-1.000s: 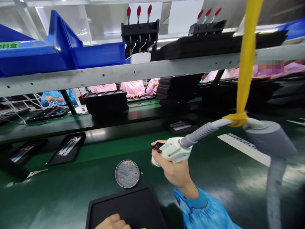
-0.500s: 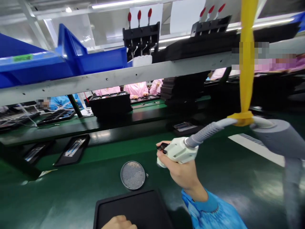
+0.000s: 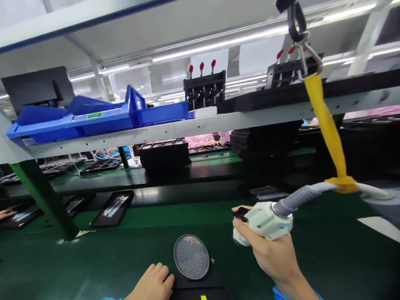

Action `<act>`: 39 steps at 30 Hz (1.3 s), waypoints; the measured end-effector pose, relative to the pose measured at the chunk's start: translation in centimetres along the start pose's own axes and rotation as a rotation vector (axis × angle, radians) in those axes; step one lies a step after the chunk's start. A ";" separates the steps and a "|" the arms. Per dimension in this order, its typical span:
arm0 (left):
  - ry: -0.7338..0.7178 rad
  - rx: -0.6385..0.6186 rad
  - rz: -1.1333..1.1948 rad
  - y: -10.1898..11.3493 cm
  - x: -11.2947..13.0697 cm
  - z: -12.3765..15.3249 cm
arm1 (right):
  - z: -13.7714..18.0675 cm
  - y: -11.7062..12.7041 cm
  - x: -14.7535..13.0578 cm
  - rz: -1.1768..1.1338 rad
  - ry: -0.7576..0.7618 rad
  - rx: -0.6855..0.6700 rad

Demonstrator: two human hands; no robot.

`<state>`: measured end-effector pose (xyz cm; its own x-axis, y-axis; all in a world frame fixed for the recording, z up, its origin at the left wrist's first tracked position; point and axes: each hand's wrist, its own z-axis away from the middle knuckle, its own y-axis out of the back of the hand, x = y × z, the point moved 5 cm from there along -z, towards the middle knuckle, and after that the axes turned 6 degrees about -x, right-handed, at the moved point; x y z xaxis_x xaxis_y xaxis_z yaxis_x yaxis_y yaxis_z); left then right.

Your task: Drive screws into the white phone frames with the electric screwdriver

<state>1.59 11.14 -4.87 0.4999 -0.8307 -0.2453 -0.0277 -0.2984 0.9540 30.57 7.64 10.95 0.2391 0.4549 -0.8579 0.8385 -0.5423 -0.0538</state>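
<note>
My right hand point(image 3: 270, 250) is wrapped round a pale handheld tool point(image 3: 265, 221) with a black trigger. A grey corrugated cable runs from the tool's back to the right. The tool's round nose points down over the green bench, apart from everything below it. My left hand point(image 3: 153, 283) has its fingers curled together at the left corner of a black tray point(image 3: 187, 293); its fingertips are partly hidden. Only the tray's far edge shows, with a small yellow mark. Beyond the tray sits a round grey perforated dish point(image 3: 191, 258) with tiny pieces at its far side.
A yellow strap point(image 3: 328, 125) holds up the cable. Black trays point(image 3: 112, 208) with metal parts lie at the back left by a green post point(image 3: 46, 204). Blue bins point(image 3: 109, 118) stand on the overhead shelf. A co-worker's hand point(image 3: 6, 213) shows at far left.
The view has tilted up and shifted left. My left hand has moved from over the black tray to its left corner. A yellow mark now shows on the tray; the right hand keeps its tool.
</note>
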 end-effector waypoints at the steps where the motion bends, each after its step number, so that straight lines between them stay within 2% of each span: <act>1: 0.007 -0.041 0.031 -0.3 -0.3 0.1 | -0.1 0.1 0.4 -0.004 -0.033 -0.007; 5: 0.016 -0.156 0.193 0.1 -0.6 -0.1 | -0.5 0.6 2.1 -0.056 -0.096 0.006; 13: 0.068 -0.198 0.544 4.7 -0.9 2.0 | -1.3 2.9 2.9 -0.095 -0.048 0.106; 16: 0.192 -0.171 0.616 5.9 -3.3 2.0 | -1.7 3.9 2.6 -0.085 -0.040 0.172; 19: 0.393 -0.108 0.607 6.0 -7.9 0.2 | -2.0 4.3 2.7 -0.095 -0.063 0.206; 24: 0.728 -0.042 0.527 5.4 -16.9 -6.0 | -2.4 4.4 3.9 -0.092 -0.074 0.214; 26: 0.806 -0.045 0.500 5.1 -19.4 -8.7 | -2.6 4.4 4.4 -0.056 -0.058 0.207; 28: 0.862 -0.058 0.482 4.6 -20.9 -10.8 | -2.8 4.4 4.9 -0.022 -0.052 0.195; 32: 0.935 -0.117 0.470 1.7 -20.9 -12.5 | -2.9 4.3 6.0 0.004 -0.092 0.167; 36: 0.970 -0.170 0.460 -1.9 -19.4 -11.4 | -2.9 4.2 6.8 0.016 -0.133 0.155; 39: 0.991 -0.176 0.434 -3.3 -19.3 -10.2 | -2.8 4.0 6.8 0.015 -0.152 0.141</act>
<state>0.84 32.92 -1.58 0.9541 -0.0786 0.2892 -0.2845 0.0650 0.9565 36.93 10.59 6.34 0.1657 0.3401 -0.9257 0.7560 -0.6466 -0.1022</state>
